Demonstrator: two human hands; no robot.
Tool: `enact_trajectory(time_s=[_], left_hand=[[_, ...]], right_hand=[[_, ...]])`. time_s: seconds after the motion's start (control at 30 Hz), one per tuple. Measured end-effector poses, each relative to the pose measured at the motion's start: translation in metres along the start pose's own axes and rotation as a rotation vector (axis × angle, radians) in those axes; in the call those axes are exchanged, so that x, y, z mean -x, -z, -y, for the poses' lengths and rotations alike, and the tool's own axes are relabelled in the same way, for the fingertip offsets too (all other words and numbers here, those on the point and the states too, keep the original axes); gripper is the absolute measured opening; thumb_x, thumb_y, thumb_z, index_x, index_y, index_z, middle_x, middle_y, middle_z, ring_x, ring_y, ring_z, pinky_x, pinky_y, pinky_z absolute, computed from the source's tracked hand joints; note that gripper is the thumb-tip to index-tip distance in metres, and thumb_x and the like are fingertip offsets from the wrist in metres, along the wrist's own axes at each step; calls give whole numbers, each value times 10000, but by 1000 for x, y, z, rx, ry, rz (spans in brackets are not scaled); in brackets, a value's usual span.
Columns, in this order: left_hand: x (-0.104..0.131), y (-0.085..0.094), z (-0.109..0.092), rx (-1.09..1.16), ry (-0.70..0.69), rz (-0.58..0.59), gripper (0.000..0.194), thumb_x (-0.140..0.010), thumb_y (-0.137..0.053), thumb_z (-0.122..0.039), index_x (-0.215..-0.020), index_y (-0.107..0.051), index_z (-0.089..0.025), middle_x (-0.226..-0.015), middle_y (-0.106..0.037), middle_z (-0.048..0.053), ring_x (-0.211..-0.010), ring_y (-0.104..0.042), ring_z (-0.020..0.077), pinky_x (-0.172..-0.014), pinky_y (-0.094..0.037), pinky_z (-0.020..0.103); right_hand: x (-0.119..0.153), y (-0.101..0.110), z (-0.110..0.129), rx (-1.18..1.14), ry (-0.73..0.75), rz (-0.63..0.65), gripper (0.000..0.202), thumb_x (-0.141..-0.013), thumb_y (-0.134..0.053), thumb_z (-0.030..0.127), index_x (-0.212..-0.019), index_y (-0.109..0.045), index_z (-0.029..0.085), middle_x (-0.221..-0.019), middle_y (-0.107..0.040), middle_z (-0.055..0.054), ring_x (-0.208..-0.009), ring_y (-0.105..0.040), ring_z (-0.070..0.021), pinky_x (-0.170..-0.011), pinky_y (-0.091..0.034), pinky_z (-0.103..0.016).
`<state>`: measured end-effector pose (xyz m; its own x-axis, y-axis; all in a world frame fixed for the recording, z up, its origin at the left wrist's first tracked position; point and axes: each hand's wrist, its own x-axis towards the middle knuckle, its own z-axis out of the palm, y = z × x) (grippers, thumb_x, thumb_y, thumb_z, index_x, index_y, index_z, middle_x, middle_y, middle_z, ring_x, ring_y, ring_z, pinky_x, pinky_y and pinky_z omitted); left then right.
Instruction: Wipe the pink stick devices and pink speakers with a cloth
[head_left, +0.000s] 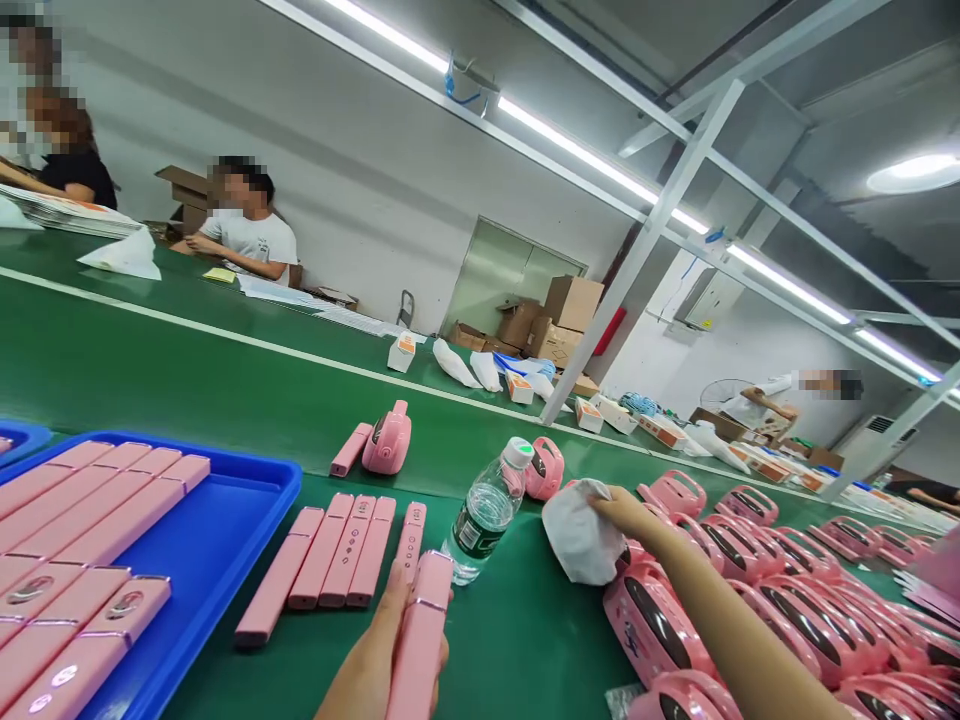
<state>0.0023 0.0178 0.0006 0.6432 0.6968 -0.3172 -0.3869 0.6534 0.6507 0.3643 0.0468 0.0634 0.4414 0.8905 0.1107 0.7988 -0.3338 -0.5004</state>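
My left hand [385, 640] is closed around a pink stick-shaped device [422, 640] with a shiny band near its top, held upright at the bottom centre. On the green table beyond it lies a row of similar pink sticks [330, 550], some showing small buttons. A clear water bottle [484, 510] with a green label and white cap stands just right of that stick. My right hand [619, 510] reaches forward with its fingers pinched on a white cloth [581, 535], beside the pink handled devices [652, 615] crowded at the right.
At left, a blue tray [247, 490] holds several pink sticks. A pink handled unit [388, 440] sits farther back with a loose stick. Small white-and-orange boxes [401, 352] and white bags line the far belt. Co-workers sit across it. A white metal post [637, 260] rises behind.
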Motion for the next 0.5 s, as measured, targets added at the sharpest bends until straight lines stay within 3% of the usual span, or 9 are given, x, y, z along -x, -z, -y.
enact_trajectory(time_s=[0.2, 0.3, 0.4, 0.5], left_hand=[[6, -3, -2, -15, -32, -17, 760, -575, -440, -837, -914, -554, -167, -411, -501, -46, -312, -382, 93, -336, -214, 212], [12, -5, -3, -47, -49, -28, 690, -603, -450, -814, -767, -584, -157, -444, -476, -40, -338, -375, 76, -358, -230, 208], [13, -3, -1, -63, -35, -15, 649, -588, -489, -803, -591, -533, -156, -471, -449, -35, -360, -371, 65, -384, -263, 207], [12, 0, 1, -73, -26, 9, 640, -598, -482, -802, -555, -502, -163, -492, -441, -33, -373, -365, 63, -395, -274, 207]], right_hand=[[4, 3, -5, -46, -85, 177, 217, -889, -549, 308, -1014, -599, 138, -1018, -624, -42, -874, -619, -175, -757, -521, -358], [10, 9, -7, -52, -93, 225, 193, -892, -547, 298, -972, -606, 133, -967, -637, -35, -833, -626, -157, -736, -526, -341], [17, 10, -10, -35, -84, 226, 162, -894, -545, 279, -918, -615, 135, -935, -646, -30, -813, -629, -143, -732, -527, -328], [23, 12, -9, 8, -49, 149, 145, -885, -560, 263, -868, -619, 131, -886, -650, -17, -777, -629, -134, -710, -527, -313]])
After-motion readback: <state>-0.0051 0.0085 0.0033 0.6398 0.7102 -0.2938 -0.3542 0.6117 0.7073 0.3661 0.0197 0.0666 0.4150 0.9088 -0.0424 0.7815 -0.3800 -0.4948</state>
